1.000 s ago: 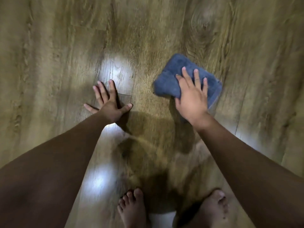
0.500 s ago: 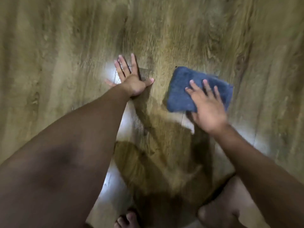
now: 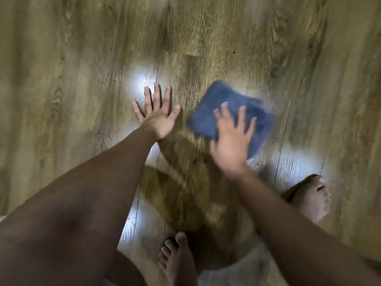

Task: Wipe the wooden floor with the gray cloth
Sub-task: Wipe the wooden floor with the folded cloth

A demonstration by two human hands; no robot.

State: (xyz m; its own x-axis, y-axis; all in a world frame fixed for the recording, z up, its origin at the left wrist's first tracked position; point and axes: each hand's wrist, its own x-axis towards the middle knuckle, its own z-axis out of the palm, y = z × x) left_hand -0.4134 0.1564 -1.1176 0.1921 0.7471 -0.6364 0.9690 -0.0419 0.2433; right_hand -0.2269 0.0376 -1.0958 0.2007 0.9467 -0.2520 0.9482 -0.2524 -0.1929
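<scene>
A folded gray-blue cloth (image 3: 221, 106) lies flat on the wooden floor (image 3: 226, 38) right of centre. My right hand (image 3: 232, 139) presses on its near half with straight, spread fingers; the hand and the cloth are motion-blurred. My left hand (image 3: 157, 113) rests flat on the bare floor just left of the cloth, fingers spread, holding nothing. A narrow strip of floor separates the two hands.
My bare left foot (image 3: 178, 259) stands at the bottom centre and my right foot (image 3: 312, 198) at the right, near the right forearm. Bright light patches shine on the planks (image 3: 142, 81). A pale edge shows at the bottom (image 3: 237, 271).
The right hand and the cloth have shifted and turned on the floor, the cloth now lying diagonally. The left hand stays planted flat. Both feet have come back into view.
</scene>
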